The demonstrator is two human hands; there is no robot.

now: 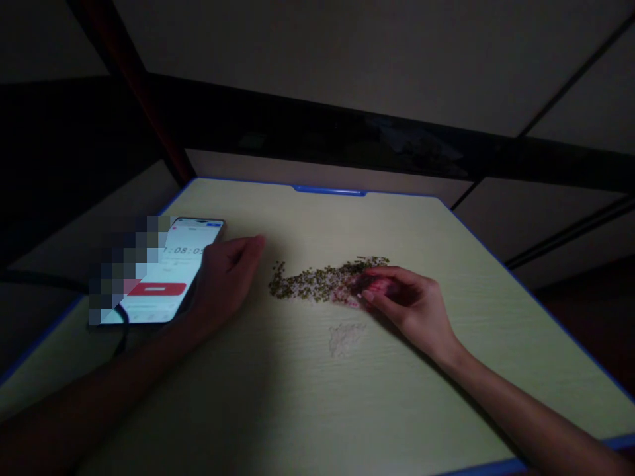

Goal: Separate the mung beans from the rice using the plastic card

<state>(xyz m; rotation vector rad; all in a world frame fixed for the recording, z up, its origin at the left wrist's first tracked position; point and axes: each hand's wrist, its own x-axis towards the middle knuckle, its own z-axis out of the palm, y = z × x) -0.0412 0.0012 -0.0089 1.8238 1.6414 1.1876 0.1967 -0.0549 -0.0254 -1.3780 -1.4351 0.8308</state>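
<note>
1. Two hands are over the surface (307,221): one left hand (231,274) and one right hand (419,304).
2. The left hand is curled beside the phone, partly covering its right side. Its grip is turned away, so I cannot tell whether it is together or apart.
3. The right hand's grip bends inward at the right end of the green bits, around something dark reddish and blurred; I cannot tell whether it is clamped on anything.
4. One strip of green bits (302,284), too many and too small to count, lies around the middle of the surface, running from between the hands to the right fingers.
5. One pinkish patch (346,299) shows just beside the right thumb, and one pale patch (346,338) lies apart, nearer the near edge.
6. One phone (171,271) lies by the left edge, screen lit, with digits and a red bar; one dark cable (124,334) crosses its lower left corner.
7. The surface is pale with a wood-like grain and blue edging; one blue bar (330,191) sits midway along the far edge.
8. The room is dim: pale panels (347,53), one dark band (297,125) and one reddish post (131,82) beyond the far left corner.
</note>
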